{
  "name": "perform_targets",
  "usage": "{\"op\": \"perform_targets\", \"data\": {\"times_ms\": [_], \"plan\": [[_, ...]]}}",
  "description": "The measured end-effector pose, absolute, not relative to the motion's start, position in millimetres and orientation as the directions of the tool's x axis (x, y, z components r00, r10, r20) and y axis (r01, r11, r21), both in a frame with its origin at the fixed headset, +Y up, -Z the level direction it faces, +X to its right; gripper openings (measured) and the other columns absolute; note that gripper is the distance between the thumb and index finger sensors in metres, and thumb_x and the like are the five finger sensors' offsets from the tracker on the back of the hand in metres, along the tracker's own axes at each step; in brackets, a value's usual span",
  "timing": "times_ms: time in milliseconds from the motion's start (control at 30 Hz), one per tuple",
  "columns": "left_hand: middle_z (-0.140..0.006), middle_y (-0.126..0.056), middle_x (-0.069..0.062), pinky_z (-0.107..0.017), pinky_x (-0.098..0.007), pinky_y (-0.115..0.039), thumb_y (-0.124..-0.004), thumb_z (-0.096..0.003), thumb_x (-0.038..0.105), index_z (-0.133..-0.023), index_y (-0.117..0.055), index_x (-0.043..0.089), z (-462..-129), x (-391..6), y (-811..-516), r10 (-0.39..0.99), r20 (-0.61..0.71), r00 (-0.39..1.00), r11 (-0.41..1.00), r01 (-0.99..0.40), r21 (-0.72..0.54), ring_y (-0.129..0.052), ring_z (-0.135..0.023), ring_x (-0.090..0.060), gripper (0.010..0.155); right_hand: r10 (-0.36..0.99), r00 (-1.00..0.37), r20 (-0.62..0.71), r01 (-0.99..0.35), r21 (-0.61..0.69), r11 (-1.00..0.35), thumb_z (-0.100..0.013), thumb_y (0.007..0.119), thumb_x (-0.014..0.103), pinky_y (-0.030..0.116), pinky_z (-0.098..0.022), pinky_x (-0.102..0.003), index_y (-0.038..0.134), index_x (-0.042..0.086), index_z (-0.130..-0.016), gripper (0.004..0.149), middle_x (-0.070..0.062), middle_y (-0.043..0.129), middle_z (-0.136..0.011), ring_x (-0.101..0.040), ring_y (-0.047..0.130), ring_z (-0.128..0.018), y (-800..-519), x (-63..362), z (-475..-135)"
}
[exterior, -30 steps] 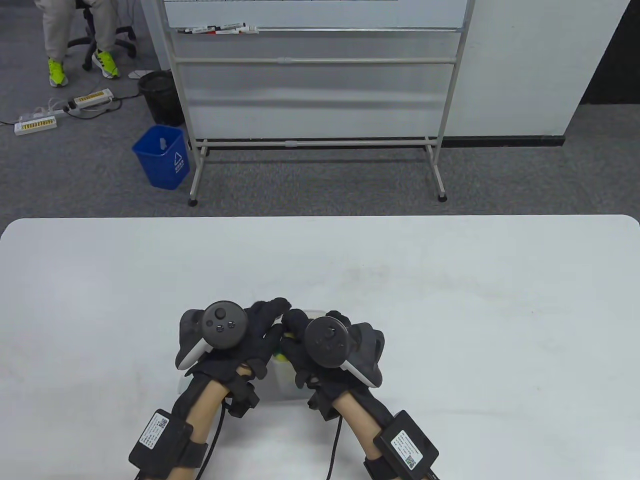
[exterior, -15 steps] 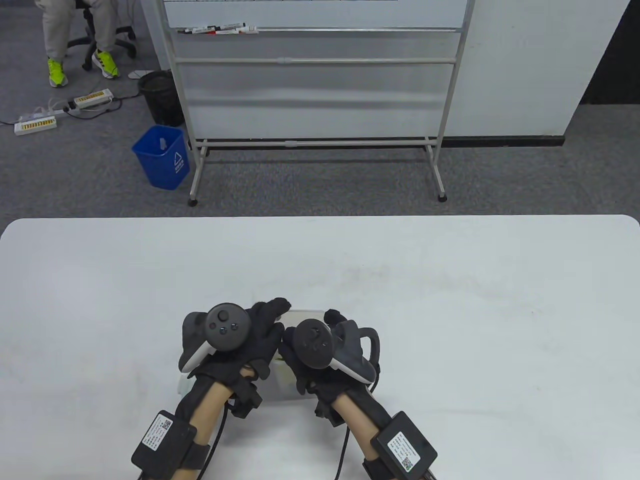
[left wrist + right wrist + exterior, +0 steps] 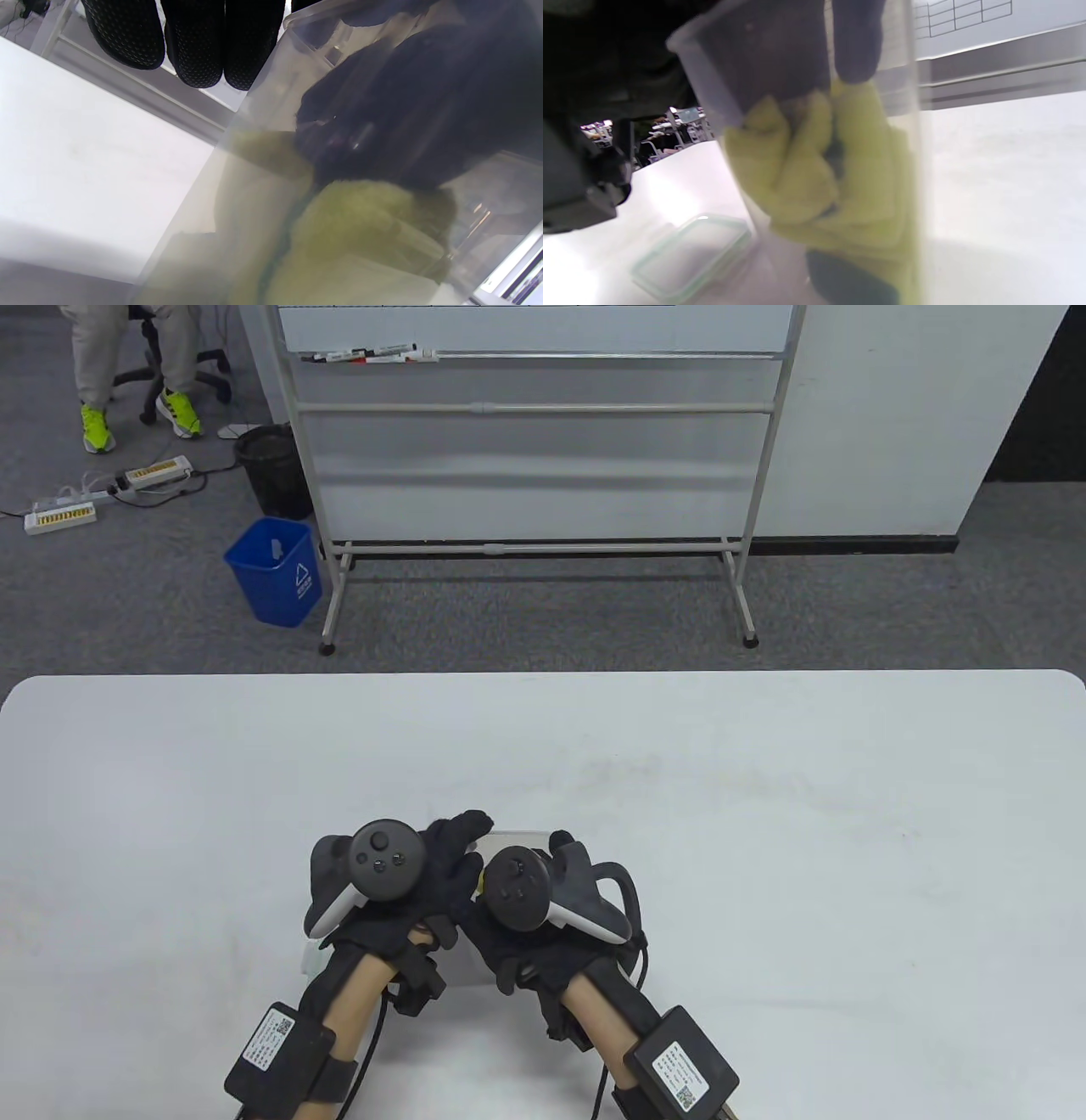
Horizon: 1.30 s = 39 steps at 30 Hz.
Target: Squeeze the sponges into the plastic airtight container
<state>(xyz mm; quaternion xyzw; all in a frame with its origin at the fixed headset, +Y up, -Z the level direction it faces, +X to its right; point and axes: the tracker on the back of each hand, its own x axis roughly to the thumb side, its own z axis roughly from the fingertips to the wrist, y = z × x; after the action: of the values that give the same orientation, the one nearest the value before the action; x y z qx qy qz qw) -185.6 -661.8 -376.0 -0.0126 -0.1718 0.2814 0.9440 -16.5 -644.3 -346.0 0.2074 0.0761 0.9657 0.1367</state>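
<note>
A clear plastic container (image 3: 513, 840) stands at the table's near middle, mostly hidden under both hands. Yellow-green sponges (image 3: 840, 178) are crumpled inside it, with a dark scouring side low down (image 3: 848, 279); a sliver of the sponges (image 3: 481, 885) shows between the hands. My left hand (image 3: 454, 848) holds the container's left side, its fingers (image 3: 191, 42) lying along the outside of the wall (image 3: 263, 106). My right hand (image 3: 558, 845) reaches into the container from above, and its fingers (image 3: 857, 42) press down on the sponges (image 3: 360, 224).
The container's clear lid with a green seal (image 3: 691, 250) lies flat on the white table (image 3: 764, 814), close by the container. A whiteboard stand (image 3: 534, 547) and a blue bin (image 3: 276, 572) are on the floor beyond the far edge.
My right hand has shifted left and pushed deeper into the container, its tracker rolling over. The yellow sponge between the hands is now almost hidden. The left hand has barely moved.
</note>
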Motion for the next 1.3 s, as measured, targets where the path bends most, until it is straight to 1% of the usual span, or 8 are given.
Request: {"op": "perform_targets", "data": {"times_ms": [133,167,200,233,467,633,900,1300], "plan": [[-0.108,-0.071,-0.010,-0.071,-0.059,-0.067,-0.059,-0.0526,0.049,-0.107,-0.047,0.031,-375.8,-185.5,-662.7,0.542,0.309,0.782,0.837,-0.533,-0.121,-0.072,-0.101,-0.039,0.059,0.303,-0.897,0.322,-0.206,0.302,-0.931,-0.042,0.037,0.069,0.011,-0.076,-0.061,0.095,0.013,-0.086,0.092,0.004,0.068,-0.116,-0.030,0.052,-0.110,-645.7,-16.5,-354.1],[-0.107,-0.071,-0.010,-0.071,-0.059,-0.068,-0.059,-0.0526,0.049,-0.107,-0.047,0.031,-376.0,-185.8,-662.9,0.542,0.309,0.781,0.837,-0.534,-0.118,-0.072,-0.100,-0.039,0.059,0.304,-0.902,0.307,-0.210,0.302,-0.930,-0.041,0.036,0.069,0.013,-0.075,-0.064,0.096,0.013,-0.085,0.093,0.004,0.069,-0.115,-0.030,0.052,-0.110,-646.6,-16.7,-354.9],[-0.107,-0.072,-0.010,-0.071,-0.059,-0.068,-0.059,-0.0525,0.049,-0.107,-0.047,0.031,-376.6,-186.3,-663.3,0.556,0.306,0.773,0.828,-0.547,-0.122,-0.072,-0.100,-0.038,0.058,0.309,-0.904,0.295,-0.216,0.310,-0.926,-0.041,0.036,0.070,0.029,-0.074,-0.071,0.096,0.013,-0.084,0.094,0.005,0.070,-0.115,-0.030,0.054,-0.110,-648.5,-15.6,-357.9],[-0.107,-0.071,-0.010,-0.071,-0.059,-0.067,-0.059,-0.0525,0.049,-0.107,-0.047,0.031,-376.9,-186.2,-663.8,0.565,0.304,0.767,0.823,-0.554,-0.129,-0.072,-0.100,-0.039,0.058,0.346,-0.897,0.276,-0.243,0.347,-0.906,-0.040,0.036,0.070,0.024,-0.075,-0.069,0.096,0.011,-0.084,0.095,0.004,0.069,-0.115,-0.030,0.051,-0.110,-648.7,-15.3,-358.1],[-0.108,-0.071,-0.009,-0.071,-0.059,-0.067,-0.060,-0.0530,0.048,-0.107,-0.047,0.030,-377.6,-185.7,-664.1,0.568,0.314,0.761,0.820,-0.557,-0.133,-0.071,-0.101,-0.039,0.058,0.351,-0.883,0.311,-0.249,0.325,-0.912,-0.041,0.037,0.070,0.023,-0.075,-0.070,0.091,0.015,-0.092,0.093,0.002,0.069,-0.115,-0.031,0.053,-0.109,-648.5,-12.7,-355.6],[-0.108,-0.072,-0.009,-0.071,-0.059,-0.068,-0.060,-0.0531,0.048,-0.107,-0.049,0.030,-377.3,-184.7,-663.6,0.558,0.316,0.767,0.826,-0.552,-0.119,-0.072,-0.100,-0.038,0.058,0.445,-0.834,0.326,-0.362,0.284,-0.888,-0.044,0.049,0.068,0.028,-0.073,-0.073,0.087,0.013,-0.096,0.084,-0.006,0.074,-0.112,-0.038,0.064,-0.106,-640.3,-3.6,-353.4],[-0.108,-0.073,-0.009,-0.071,-0.059,-0.068,-0.060,-0.0529,0.047,-0.107,-0.051,0.031,-377.6,-184.9,-664.3,0.571,0.319,0.756,0.816,-0.567,-0.118,-0.074,-0.100,-0.038,0.058,0.549,-0.762,0.342,-0.493,0.242,-0.836,-0.045,0.053,0.068,0.042,-0.073,-0.071,0.084,0.016,-0.098,0.081,-0.010,0.080,-0.107,-0.040,0.076,-0.099,-620.8,19.1,-350.7],[-0.110,-0.072,-0.008,-0.070,-0.060,-0.068,-0.061,-0.0526,0.048,-0.108,-0.053,0.031,-377.9,-185.9,-665.4,0.591,0.326,0.738,0.800,-0.588,-0.119,-0.074,-0.100,-0.038,0.058,0.667,-0.653,0.358,-0.718,-0.013,-0.696,-0.045,0.056,0.069,0.048,-0.073,-0.068,0.075,0.021,-0.105,0.079,-0.011,0.076,-0.110,-0.040,0.074,-0.100,-586.7,72.6,-342.9]]}}
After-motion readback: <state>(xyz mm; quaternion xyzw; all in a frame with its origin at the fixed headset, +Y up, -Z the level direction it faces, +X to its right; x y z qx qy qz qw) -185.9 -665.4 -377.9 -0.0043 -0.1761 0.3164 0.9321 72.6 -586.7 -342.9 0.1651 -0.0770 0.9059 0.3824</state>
